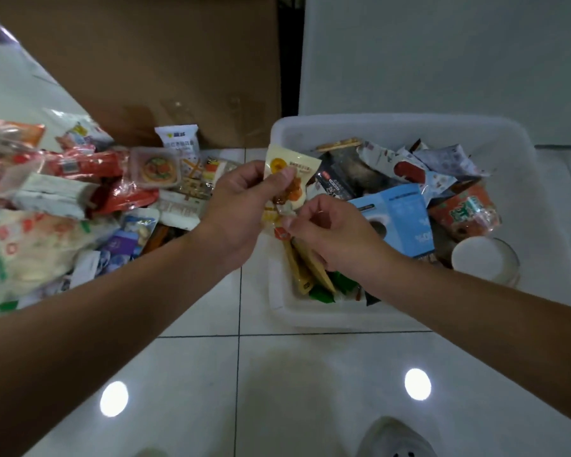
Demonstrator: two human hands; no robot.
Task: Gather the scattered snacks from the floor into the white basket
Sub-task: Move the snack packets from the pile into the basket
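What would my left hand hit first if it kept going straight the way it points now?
Your left hand, gripping the yellow packet, points rightward over the left rim of the white basket. Going on, it would probably meet the dark packet in the basket first; depth is hard to judge.

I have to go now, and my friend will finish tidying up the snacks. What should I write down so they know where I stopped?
The left hand grips the yellow packet near its top.
The right hand pinches the packet's lower end with its fingers.
The packet is held up by the left edge of the basket, not yet in it.
Done: many snacks lie in the basket, with a blue box and a cup.
Left: drop this packet in, then move the pile on the floor at the left into the basket.
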